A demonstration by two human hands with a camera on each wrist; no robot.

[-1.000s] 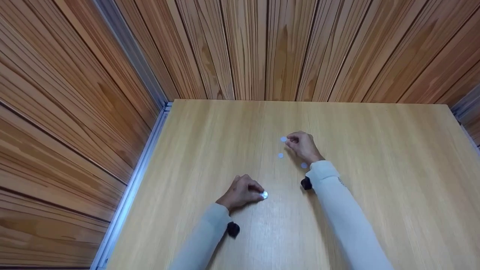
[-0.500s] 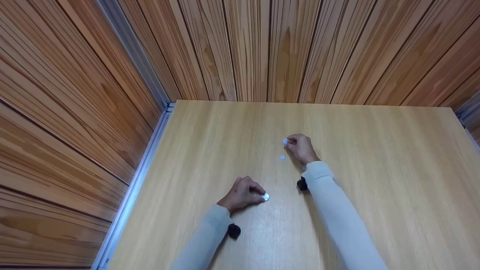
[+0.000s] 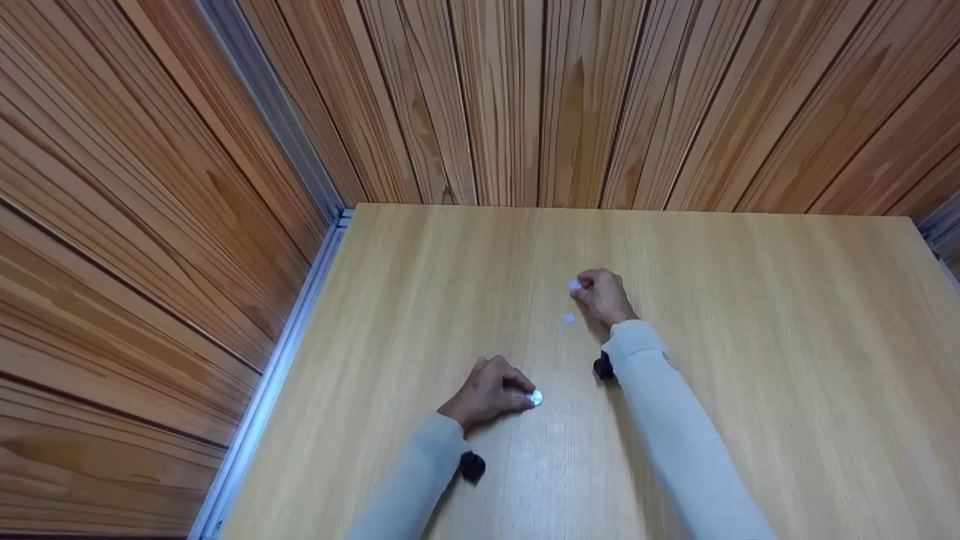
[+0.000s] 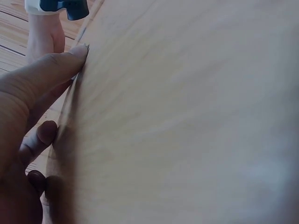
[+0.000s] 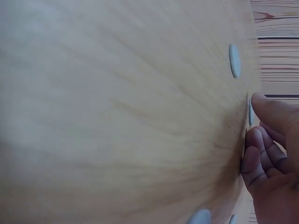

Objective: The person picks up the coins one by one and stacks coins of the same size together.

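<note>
On the table (image 3: pixel 750 337), a loose disc (image 3: pixel 569 319) lies near the outstretched right hand (image 3: pixel 604 295), which pinches a pale disc (image 3: pixel 574 285); left hand (image 3: pixel 491 387) pinches a shiny disc (image 3: pixel 536 398).

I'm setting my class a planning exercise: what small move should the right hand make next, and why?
Perhaps the right hand should release the far disc: it seems level with the table, beyond a loose disc, while the left hand pinches the near disc.

The small discs (image 3: pixel 569 319) are whitish, the table (image 3: pixel 450 285) is light yellow-brown (with faint grain lines), the wall boards (image 3: pixel 570 97) are reddish brown with dark stripes, and the sleeves (image 3: pixel 684 420) are pale grey.
</note>
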